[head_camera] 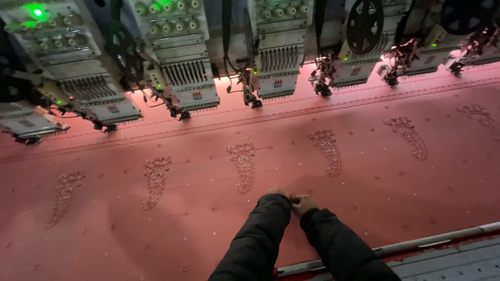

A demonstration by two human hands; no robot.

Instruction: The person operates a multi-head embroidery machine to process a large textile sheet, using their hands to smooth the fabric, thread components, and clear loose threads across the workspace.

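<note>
Dim workshop, lit mostly by the glow under a long row of white multi-needle embroidery machine heads [278, 57] that runs across the back, small green indicator lights on some. Beneath them a wide sheet of pinkish-red fabric [130, 224] is stretched flat as the working surface, edged at the near side by a grey metal frame rail [432, 240].

A stitched border line runs along the cloth just below the heads. Under it sits a row of beaded paisley motifs, one per head, each with its long axis running from far to near and leaning slightly. Small dots of stitching are scattered between them.

The person leans in from the near edge, both arms in dark padded sleeves [260, 239]. The left hand [277, 193] and right hand [302, 203] meet on the cloth, touching each other, fingers bunched together at one spot. They look pinched on something very small at the fabric face, perhaps a loose thread, but it is too fine and the light too low to tell what, or how firmly.

The nearest motif is the paisley with the curled tail [243, 166], lying just beyond and to the left of the hands, apart from them. The left hand is the closer one. The next paisley to the right [327, 151] sits farther off, beyond the right hand.
</note>
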